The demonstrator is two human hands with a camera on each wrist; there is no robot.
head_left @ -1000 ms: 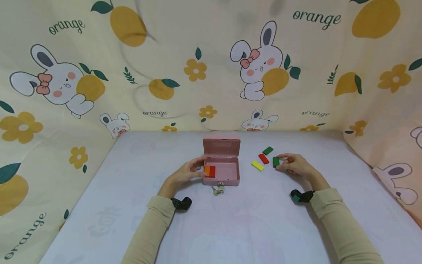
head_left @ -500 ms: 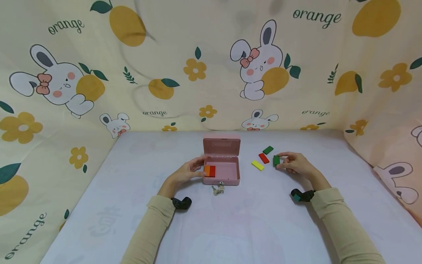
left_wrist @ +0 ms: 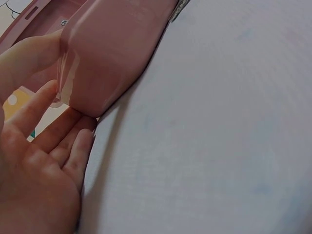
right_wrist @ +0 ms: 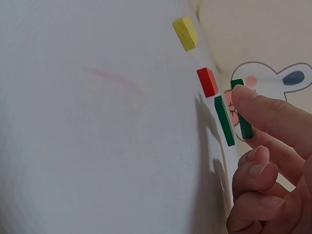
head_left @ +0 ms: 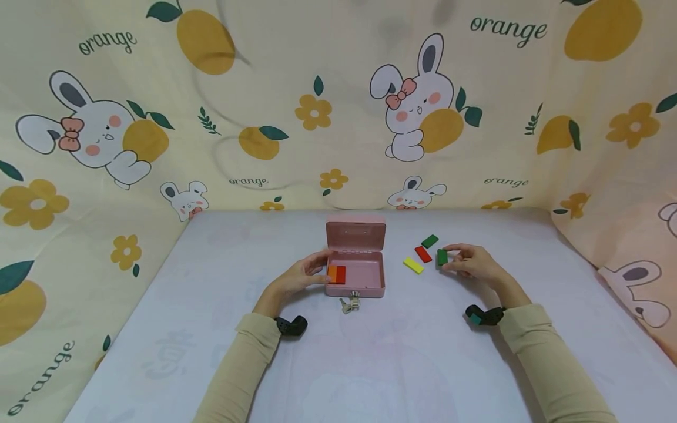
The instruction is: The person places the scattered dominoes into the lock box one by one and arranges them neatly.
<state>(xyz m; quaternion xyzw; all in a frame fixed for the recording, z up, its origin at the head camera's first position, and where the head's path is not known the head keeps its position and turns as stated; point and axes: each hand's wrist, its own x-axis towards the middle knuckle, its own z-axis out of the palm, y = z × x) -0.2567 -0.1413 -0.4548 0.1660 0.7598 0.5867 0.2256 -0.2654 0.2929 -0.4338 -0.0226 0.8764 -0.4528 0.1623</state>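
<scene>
A pink metal cash box (head_left: 365, 275) stands with its lid raised. At its left side, my left hand (head_left: 302, 274) grips the rim and wall, with the thumb over the edge; the left wrist view shows several fingers against the box's outside. Inside, at the left, an orange block (head_left: 332, 274) and a red block (head_left: 341, 275) lie side by side. Between thumb and finger, my right hand (head_left: 472, 262) pinches a green block (right_wrist: 242, 112), held upright just above the table. Nearby lie another green block (head_left: 430, 241), a red block (head_left: 423, 254) and a yellow block (head_left: 414, 266).
Keys (head_left: 349, 305) hang from the lock at the box's front. The white-covered table (head_left: 381, 364) meets a patterned cloth (head_left: 296, 158) at its back and sides. Each wrist wears a dark camera, such as the right wrist camera (head_left: 486, 315).
The right hand and the green block it pinches have shifted very slightly left. My left hand and the box have stayed in place.
</scene>
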